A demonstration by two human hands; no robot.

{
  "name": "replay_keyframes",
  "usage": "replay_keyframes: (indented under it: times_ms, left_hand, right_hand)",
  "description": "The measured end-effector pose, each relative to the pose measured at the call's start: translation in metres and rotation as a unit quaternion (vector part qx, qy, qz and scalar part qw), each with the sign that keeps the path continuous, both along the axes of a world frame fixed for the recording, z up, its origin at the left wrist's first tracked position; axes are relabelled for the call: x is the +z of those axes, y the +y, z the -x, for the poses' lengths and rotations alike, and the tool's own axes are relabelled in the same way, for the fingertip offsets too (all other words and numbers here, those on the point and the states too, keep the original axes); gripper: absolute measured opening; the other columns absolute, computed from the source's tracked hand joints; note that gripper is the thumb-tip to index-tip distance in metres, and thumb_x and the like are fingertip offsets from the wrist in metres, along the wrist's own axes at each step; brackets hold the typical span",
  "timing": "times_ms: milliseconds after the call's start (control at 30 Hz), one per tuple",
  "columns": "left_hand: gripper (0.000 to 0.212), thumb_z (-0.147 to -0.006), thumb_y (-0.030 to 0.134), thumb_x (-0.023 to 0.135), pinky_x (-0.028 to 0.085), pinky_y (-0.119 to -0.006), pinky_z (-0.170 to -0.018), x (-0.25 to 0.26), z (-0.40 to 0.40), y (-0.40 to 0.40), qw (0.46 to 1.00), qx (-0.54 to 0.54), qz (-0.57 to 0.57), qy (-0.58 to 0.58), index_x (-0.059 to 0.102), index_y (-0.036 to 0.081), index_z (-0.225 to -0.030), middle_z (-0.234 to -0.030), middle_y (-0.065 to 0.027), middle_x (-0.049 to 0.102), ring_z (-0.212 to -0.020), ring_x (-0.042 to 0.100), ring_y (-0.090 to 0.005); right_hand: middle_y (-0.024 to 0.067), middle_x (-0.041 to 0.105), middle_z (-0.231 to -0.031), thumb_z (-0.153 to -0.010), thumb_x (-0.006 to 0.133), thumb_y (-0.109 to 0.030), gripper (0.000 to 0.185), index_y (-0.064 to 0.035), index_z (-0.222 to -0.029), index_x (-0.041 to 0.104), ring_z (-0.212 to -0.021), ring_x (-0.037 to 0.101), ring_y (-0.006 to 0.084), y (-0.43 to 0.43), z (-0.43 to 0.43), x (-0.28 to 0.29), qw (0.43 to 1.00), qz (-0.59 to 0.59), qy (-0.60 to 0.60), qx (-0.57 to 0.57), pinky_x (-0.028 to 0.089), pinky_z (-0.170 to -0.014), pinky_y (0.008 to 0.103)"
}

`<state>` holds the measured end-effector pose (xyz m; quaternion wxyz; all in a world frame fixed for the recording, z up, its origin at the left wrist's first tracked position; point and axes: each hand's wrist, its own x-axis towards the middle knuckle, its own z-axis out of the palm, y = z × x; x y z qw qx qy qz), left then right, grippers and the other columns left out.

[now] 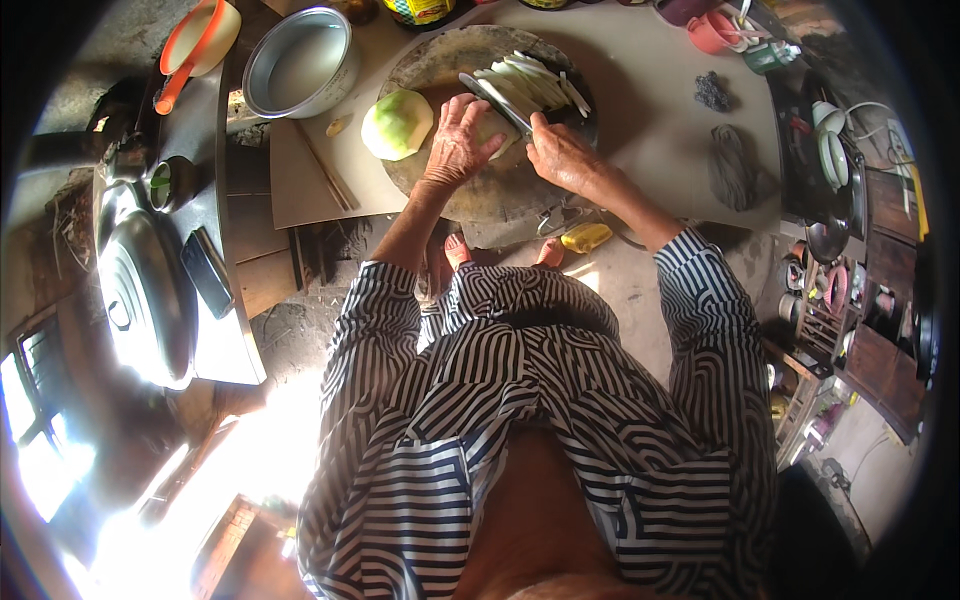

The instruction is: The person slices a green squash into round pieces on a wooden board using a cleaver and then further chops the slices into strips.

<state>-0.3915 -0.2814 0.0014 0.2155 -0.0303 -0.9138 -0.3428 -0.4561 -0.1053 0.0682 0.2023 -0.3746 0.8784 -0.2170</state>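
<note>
On a round wooden chopping board (487, 191), my left hand (461, 142) presses down on a pale piece of peeled vegetable (495, 127), its fingers spread beside the blade. My right hand (559, 154) grips the handle of a knife (499, 103), whose blade slants up and left against the cut side of the piece. Pale green-white strips (536, 81) lie in a pile just beyond the blade. A larger pale green peeled chunk (397, 125) rests at the board's left edge, left of my left hand. Part of the held piece is hidden under my fingers.
A metal pot (298, 64) stands left of the board, with chopsticks (325, 166) nearer me. An orange-handled dipper (196, 45) is at the upper left. To the right lie a steel scourer (711, 91) and a grey cloth (730, 166). A large lidded pan (142, 292) and a phone (208, 273) sit on the left counter.
</note>
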Motion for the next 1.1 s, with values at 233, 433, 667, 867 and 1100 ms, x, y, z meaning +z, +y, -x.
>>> replay_keyframes:
  times_ms: [233,433,667,867,1100]
  left_hand:
    - [0.047,-0.067,0.025,0.073,0.042,-0.043,-0.09,0.005,-0.001,0.0,0.999,0.025,-0.015,-0.044,0.054,0.007,-0.106,-0.116,-0.0176,0.041,-0.108,0.044,-0.0358]
    - [0.048,-0.065,0.023,0.073,0.042,-0.044,-0.09,0.004,-0.002,0.002,1.0,0.014,-0.011,-0.025,0.054,0.005,-0.105,-0.115,-0.0181,0.042,-0.107,0.044,-0.0365]
    - [0.051,-0.065,0.021,0.074,0.041,-0.045,-0.09,0.002,0.003,0.0,1.0,0.01,-0.004,0.0,0.051,0.002,-0.107,-0.114,-0.0185,0.043,-0.103,0.044,-0.0372]
    - [0.05,-0.067,0.024,0.073,0.041,-0.043,-0.093,0.004,-0.009,-0.005,1.0,0.01,0.018,0.016,0.055,0.005,-0.11,-0.115,-0.0163,0.044,-0.108,0.043,-0.0354]
    - [0.05,-0.064,0.021,0.072,0.042,-0.044,-0.091,0.0,-0.01,0.0,0.999,0.036,0.001,0.006,0.054,0.006,-0.107,-0.114,-0.0165,0.044,-0.106,0.043,-0.0361]
  right_hand:
    - [0.0274,0.058,-0.081,-0.085,0.053,-0.015,0.025,0.0021,-0.098,0.04,-0.07,0.059,0.0429,0.003,-0.011,0.079,0.99,-0.065,-0.12,-0.045,0.048,-0.067,0.0479]
    - [0.0258,0.058,-0.075,-0.085,0.053,-0.013,0.027,0.0051,-0.097,0.038,-0.066,0.061,0.0383,0.019,-0.014,0.039,0.999,-0.037,-0.022,0.011,0.05,-0.065,0.0448]
    - [0.0266,0.059,-0.071,-0.082,0.055,-0.011,0.026,0.0055,-0.096,0.04,-0.071,0.059,0.0436,0.0,-0.006,-0.012,0.998,0.029,0.051,0.032,0.049,-0.064,0.0475]
    - [0.0277,0.059,-0.071,-0.082,0.054,-0.011,0.026,0.0055,-0.096,0.039,-0.073,0.059,0.0436,0.002,-0.006,-0.007,1.0,0.017,0.004,0.015,0.048,-0.065,0.0495]
    - [0.028,0.059,-0.072,-0.083,0.054,-0.013,0.027,0.0042,-0.097,0.039,-0.074,0.059,0.0437,0.001,-0.006,0.009,0.996,-0.03,0.065,0.061,0.048,-0.067,0.05]
